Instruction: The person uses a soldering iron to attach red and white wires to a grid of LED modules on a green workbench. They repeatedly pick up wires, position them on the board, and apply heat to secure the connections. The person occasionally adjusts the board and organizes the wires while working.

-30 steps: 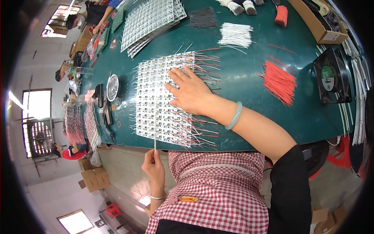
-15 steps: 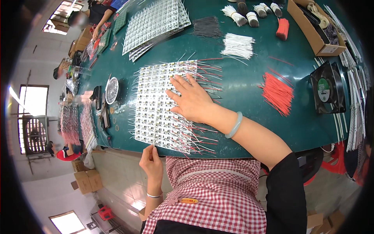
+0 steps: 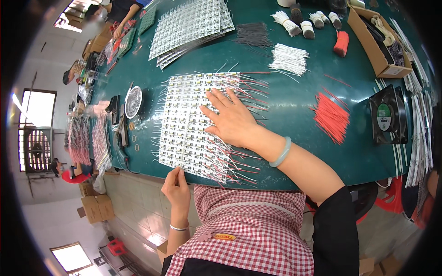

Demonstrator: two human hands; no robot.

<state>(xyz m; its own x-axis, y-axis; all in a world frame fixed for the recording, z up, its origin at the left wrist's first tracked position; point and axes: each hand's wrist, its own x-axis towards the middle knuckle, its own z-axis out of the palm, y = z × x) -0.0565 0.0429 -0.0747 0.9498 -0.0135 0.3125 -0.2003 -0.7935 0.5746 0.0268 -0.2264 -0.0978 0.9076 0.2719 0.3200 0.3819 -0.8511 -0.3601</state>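
Left hand [image 3: 177, 187] has crept up to the circuit-board panel [image 3: 180, 112], can't tell if gripping; right hand [image 3: 234, 121] rests spread atop. Probably light, stiff; grab edge near left hand.

Right hand [image 3: 232, 121] lies splayed, left hand [image 3: 176, 188] pinches.

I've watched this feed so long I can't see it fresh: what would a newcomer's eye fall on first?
Probably the white board bristling with thin wires near the front of the green table, with the right hand spread over its right part and the left hand at its near edge. Next, likely, the bright red bundle lying to the board's right, then the black fan farther right.
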